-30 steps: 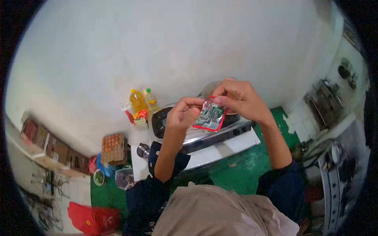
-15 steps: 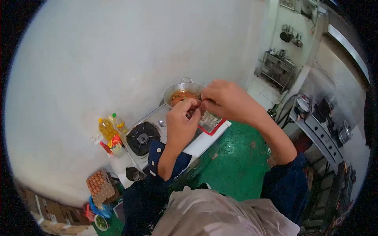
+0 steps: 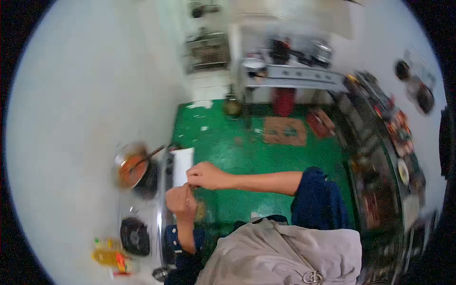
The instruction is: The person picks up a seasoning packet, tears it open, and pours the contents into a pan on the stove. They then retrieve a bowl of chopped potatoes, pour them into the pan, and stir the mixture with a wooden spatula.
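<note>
My left hand (image 3: 181, 202) and my right hand (image 3: 209, 175) meet in front of me, fingers closed and fingertips together. Whatever is pinched between them is too small and blurred to name. Just beyond the fingers is a white flat surface (image 3: 183, 164) at the stove's edge. To the left stands a wok (image 3: 124, 154) of orange-red food (image 3: 129, 175), with a dark-handled utensil (image 3: 151, 156) resting in it. Nearer to me is a black burner (image 3: 135, 236) on the stove.
Yellow oil bottles (image 3: 105, 256) stand at the lower left. Across the green floor (image 3: 228, 152) are a brown mat (image 3: 285, 130), a red bin (image 3: 284, 101) and another stove (image 3: 304, 78) with pots. A cluttered counter (image 3: 380, 137) runs along the right.
My view has swung right, so the wok and stove now appear further left and more floor shows. My hands stay together but have moved from over the stove to beside its edge.
</note>
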`<state>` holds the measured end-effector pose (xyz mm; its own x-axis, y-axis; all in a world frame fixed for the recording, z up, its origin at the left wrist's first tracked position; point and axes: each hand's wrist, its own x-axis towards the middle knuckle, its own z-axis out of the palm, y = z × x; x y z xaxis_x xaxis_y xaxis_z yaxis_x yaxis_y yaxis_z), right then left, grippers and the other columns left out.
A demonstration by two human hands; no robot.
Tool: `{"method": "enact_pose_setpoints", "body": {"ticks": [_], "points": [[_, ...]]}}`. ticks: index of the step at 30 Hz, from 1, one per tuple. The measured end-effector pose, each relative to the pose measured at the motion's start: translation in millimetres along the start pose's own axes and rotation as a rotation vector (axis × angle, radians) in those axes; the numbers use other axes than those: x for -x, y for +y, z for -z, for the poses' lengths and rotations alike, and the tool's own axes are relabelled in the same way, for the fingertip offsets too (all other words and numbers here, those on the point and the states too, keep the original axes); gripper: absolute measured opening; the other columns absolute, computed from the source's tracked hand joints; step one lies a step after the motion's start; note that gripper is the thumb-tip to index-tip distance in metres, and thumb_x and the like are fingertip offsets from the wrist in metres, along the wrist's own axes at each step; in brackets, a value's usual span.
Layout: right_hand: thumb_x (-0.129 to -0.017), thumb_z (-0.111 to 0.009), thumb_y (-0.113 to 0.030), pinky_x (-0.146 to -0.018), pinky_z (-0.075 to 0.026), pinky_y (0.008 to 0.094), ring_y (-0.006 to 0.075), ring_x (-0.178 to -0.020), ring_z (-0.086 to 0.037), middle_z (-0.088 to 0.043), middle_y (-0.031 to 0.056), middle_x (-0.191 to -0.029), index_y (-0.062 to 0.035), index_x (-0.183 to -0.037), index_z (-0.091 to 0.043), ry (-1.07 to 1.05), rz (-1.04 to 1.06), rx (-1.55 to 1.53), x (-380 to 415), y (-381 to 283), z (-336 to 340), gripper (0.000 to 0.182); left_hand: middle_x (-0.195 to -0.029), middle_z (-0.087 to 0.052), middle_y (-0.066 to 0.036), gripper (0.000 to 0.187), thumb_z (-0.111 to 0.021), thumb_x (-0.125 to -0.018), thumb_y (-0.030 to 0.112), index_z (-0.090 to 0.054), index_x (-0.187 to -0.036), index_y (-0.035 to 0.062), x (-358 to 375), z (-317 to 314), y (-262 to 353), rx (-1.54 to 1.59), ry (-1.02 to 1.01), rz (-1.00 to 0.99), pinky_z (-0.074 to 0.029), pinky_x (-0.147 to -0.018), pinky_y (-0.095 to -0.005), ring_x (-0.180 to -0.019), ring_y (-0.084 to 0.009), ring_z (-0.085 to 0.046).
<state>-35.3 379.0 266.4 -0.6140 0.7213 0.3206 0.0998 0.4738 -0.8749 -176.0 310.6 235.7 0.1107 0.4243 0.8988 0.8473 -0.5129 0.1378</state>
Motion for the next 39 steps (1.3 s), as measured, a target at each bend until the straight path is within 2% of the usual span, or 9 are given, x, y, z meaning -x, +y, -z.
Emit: {"method": "enact_pose_setpoints", "body": {"ticks": [8,12,16,19,26,30,31,35,39], "points": [[-0.076,-0.06,-0.017,-0.06,-0.048,0.0455,0.0343,-0.079,-0.059,-0.054,0.0112,-0.083,-0.0078,-0.089,-0.052,0.19,0.04,0.755,149,44,197,0.017,-0.077,-0.06,-0.012,0.014,-0.067,-0.074,0.001,-0.064,-0.088,0.0013,-17,-194,136,0.351,-0.116,-0.03,-0.043,-0.062,-0.0386,-0.068,-0.0293,-0.055],[-0.071,-0.062,-0.011,-0.062,-0.05,0.0422,0.0319,-0.082,-0.06,-0.055,0.0104,-0.087,-0.0084,-0.096,-0.052,0.244,-0.047,0.884,249,71,312,0.027,-0.1,-0.06,-0.013,0.038,-0.053,-0.089,0.038,-0.064,-0.095,0.0019,-27,-300,244,0.805,-0.18,0.148,-0.041,-0.082,-0.0414,-0.093,-0.0278,-0.055],[-0.066,-0.062,-0.002,-0.067,-0.053,0.035,0.0264,-0.088,-0.061,-0.06,0.0096,-0.101,-0.008,-0.105,-0.057,0.505,0.049,0.925,337,98,409,0.04,-0.12,-0.05,-0.012,0.062,-0.047,-0.087,0.053,-0.045,-0.124,0.0034,-45,-398,381,1.85,-0.495,1.177,-0.037,-0.096,-0.0409,-0.114,-0.0258,-0.046],[-0.069,-0.065,-0.006,-0.071,-0.053,0.0343,0.0259,-0.091,-0.061,-0.06,0.0104,-0.106,-0.0067,-0.106,-0.058,0.558,-0.008,0.944,387,107,472,0.038,-0.117,-0.051,-0.009,0.058,-0.055,-0.088,0.038,-0.035,-0.131,0.0058,-59,-461,437,2.394,-0.919,1.5,-0.042,-0.092,-0.0358,-0.11,-0.0208,-0.049],[-0.084,-0.059,-0.018,-0.074,-0.049,0.0362,0.0305,-0.087,-0.059,-0.06,0.0136,-0.092,-0.0035,-0.095,-0.058,0.803,-0.241,0.644,469,172,633,0.019,-0.11,-0.053,-0.005,0.048,-0.06,-0.082,0.007,-0.04,-0.126,0.0088,-68,-660,559,2.34,-0.962,1.392,-0.046,-0.081,-0.0263,-0.1,-0.0134,-0.052],[-0.082,-0.061,-0.011,-0.071,-0.049,0.0348,0.0289,-0.081,-0.059,-0.059,0.013,-0.088,-0.0032,-0.094,-0.057,0.948,-0.361,0.641,496,244,740,0.015,-0.11,-0.054,-0.003,0.048,-0.064,-0.081,0.008,-0.042,-0.124,0.0096,-72,-792,626,2.236,-1.163,1.833,-0.047,-0.081,-0.027,-0.1,-0.0131,-0.054],[-0.08,-0.062,-0.008,-0.069,-0.049,0.0337,0.0278,-0.08,-0.06,-0.059,0.0123,-0.087,-0.0033,-0.094,-0.057,0.966,-0.396,0.684,502,259,772,0.015,-0.105,-0.056,-0.001,0.04,-0.064,-0.082,0.008,-0.046,-0.118,0.0088,-63,-830,643,2.315,-1.184,1.34,-0.049,-0.077,-0.0253,-0.094,-0.0127,-0.057],[-0.078,-0.064,-0.005,-0.068,-0.049,0.0335,0.0256,-0.076,-0.061,-0.06,0.0109,-0.087,-0.0037,-0.094,-0.057,1.028,-0.383,0.765,545,295,900,0.017,-0.099,-0.058,-0.002,0.028,-0.063,-0.082,0.003,-0.051,-0.107,0.0065,-153,-912,724,2.001,-1.195,1.301,-0.05,-0.07,-0.0235,-0.087,-0.0129,-0.058],[-0.085,-0.059,-0.019,-0.064,-0.05,0.0328,0.0229,-0.07,-0.062,-0.064,0.0134,-0.083,-0.0038,-0.094,-0.06,1.332,-0.757,0.645,594,326,1041,0.017,-0.093,-0.061,-0.002,0.025,-0.063,-0.082,0.003,-0.053,-0.104,0.0059,-184,-1000,768,2.071,-1.178,1.715,-0.05,-0.069,-0.0244,-0.087,-0.0135,-0.06]]}}
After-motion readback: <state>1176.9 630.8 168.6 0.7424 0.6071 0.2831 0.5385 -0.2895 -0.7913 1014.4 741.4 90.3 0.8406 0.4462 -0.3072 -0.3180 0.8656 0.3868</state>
